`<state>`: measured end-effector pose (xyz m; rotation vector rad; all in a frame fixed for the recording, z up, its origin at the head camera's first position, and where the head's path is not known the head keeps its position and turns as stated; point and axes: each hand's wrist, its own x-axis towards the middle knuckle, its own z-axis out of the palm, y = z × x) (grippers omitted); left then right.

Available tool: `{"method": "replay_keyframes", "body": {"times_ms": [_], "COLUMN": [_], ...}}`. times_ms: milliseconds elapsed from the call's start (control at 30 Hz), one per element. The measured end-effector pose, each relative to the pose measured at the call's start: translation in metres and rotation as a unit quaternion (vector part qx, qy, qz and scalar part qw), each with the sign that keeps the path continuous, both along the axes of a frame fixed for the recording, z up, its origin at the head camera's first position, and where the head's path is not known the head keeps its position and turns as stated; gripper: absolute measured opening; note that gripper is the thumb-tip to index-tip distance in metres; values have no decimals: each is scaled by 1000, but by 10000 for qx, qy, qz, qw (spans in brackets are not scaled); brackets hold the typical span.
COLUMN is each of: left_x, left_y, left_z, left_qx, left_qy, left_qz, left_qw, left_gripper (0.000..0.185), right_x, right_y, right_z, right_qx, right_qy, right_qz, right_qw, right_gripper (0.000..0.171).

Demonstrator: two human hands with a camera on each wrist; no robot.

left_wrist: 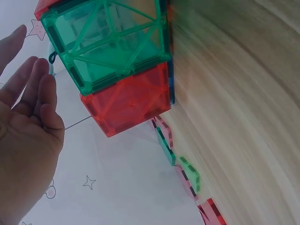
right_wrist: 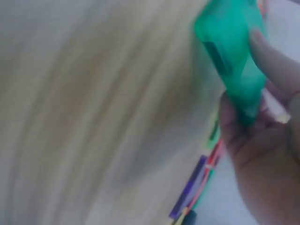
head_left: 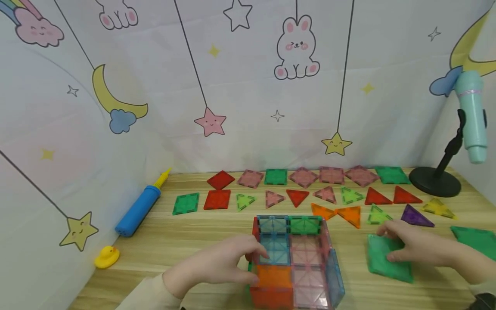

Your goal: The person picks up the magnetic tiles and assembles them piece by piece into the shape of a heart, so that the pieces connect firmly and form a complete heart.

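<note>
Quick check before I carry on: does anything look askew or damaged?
Possibly one thing: on the right side of the magnetic-tile box, the blue wall tile appears to jut outward from the pink tile behind it, making that wall look uneven. No damage shows.

The tile box (head_left: 311,252) and held green tile (head_left: 389,271) look like glossy, translucent plastic, the tabletop (head_left: 209,228) smooth grained wood, the backdrop (head_left: 248,77) matt, faintly creased cloth, and the blue pump (head_left: 138,211) and yellow duck (head_left: 107,257) smooth plastic.
</note>
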<state>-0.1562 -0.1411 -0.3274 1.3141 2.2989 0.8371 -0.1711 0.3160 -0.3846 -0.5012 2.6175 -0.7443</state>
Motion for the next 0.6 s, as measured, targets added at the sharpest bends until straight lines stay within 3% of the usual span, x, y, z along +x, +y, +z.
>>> {"method": "replay_keyframes", "body": {"times_ms": [133,267,433,600], "left_x": [-5,-9,-12,-8], "left_y": [5,15,32,50], "left_z": [3,10,21,27], "left_qx": [201,670,1102,1326], "left_qy": [121,477,547,189], "left_qz": [162,340,609,773], "left_qw": [9996,9960,9905,9880], "left_gripper": [38,37,38,36], "right_x": [1,6,15,27], "right_y": [-9,-30,-72,-113], "right_z": [19,48,76,83], "right_qx": [-555,-1153,-1825,-2327], "right_qy": [463,864,830,586], "right_qz": [-387,-458,-57,371], "right_qw": [9966,9885,9797,9701], "right_gripper": [39,32,28,25]}}
